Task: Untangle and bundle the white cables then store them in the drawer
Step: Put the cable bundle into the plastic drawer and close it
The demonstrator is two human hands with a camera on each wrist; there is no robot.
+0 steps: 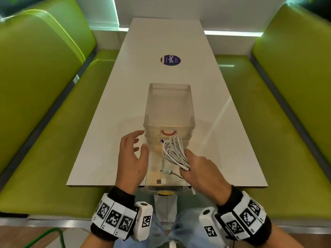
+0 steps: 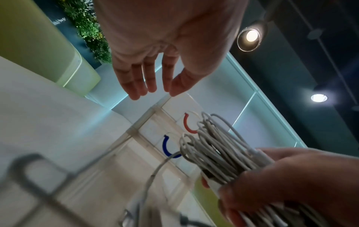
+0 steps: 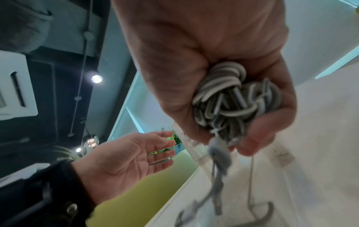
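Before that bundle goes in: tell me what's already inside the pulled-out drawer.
Inside the open drawer, a cable with a pale connector lies on the bottom, with a small dark square near the front. The right hand and its white cable bundle cover the right side.

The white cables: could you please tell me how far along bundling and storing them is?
Done: the white cables are looped into a bundle, and the clear plastic bottom drawer is pulled open. In hand: the right hand grips the bundle above it; the left hand is open. Left: putting it in, closing.
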